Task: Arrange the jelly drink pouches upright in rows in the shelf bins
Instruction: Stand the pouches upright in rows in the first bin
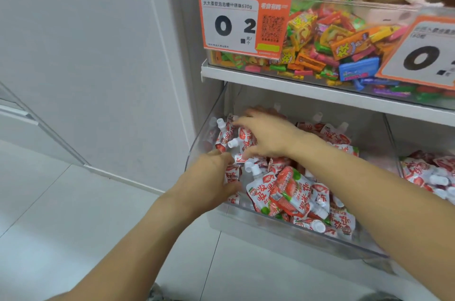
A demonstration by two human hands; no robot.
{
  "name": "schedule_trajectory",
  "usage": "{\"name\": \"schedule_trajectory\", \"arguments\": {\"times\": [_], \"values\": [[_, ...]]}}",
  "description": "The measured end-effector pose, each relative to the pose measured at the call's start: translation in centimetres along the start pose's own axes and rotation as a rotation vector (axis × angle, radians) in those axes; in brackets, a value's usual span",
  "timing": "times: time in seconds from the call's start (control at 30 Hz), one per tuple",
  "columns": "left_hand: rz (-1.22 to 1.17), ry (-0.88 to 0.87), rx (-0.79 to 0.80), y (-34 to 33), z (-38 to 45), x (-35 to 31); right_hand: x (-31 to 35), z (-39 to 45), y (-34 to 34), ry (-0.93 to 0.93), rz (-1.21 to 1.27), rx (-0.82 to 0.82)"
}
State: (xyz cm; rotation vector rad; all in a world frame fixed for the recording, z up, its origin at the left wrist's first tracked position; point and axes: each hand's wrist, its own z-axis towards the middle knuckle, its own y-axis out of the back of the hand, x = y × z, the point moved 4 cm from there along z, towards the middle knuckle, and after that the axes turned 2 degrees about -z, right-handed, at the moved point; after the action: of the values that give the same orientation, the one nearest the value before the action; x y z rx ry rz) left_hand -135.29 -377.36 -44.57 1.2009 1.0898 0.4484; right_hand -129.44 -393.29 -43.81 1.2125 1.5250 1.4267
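Note:
A clear plastic shelf bin on the lower shelf holds several red-and-white strawberry jelly drink pouches with white spouts, most lying in a loose heap. At the bin's left end a few pouches stand nearly upright. My left hand reaches into the bin's left front corner, its fingers curled around a pouch there. My right hand is spread over the upright pouches at the left, fingertips touching their tops; its palm hides what lies beneath.
A neighbouring bin on the right holds more of the same pouches. The upper shelf bin is full of colourful candy, with orange price tags on its front. A white wall and pale tiled floor lie to the left.

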Motion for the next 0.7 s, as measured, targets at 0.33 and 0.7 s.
{"name": "schedule_trajectory", "arguments": {"times": [0.33,0.7], "values": [[-0.371,0.023,-0.398,4.1,0.0,-0.7,1.5,-4.4,3.7,0.035,0.799,-0.415],[-0.499,0.177,-0.479,8.2,-3.8,2.2,0.0,2.7,0.2,0.016,0.352,-0.068]]}}
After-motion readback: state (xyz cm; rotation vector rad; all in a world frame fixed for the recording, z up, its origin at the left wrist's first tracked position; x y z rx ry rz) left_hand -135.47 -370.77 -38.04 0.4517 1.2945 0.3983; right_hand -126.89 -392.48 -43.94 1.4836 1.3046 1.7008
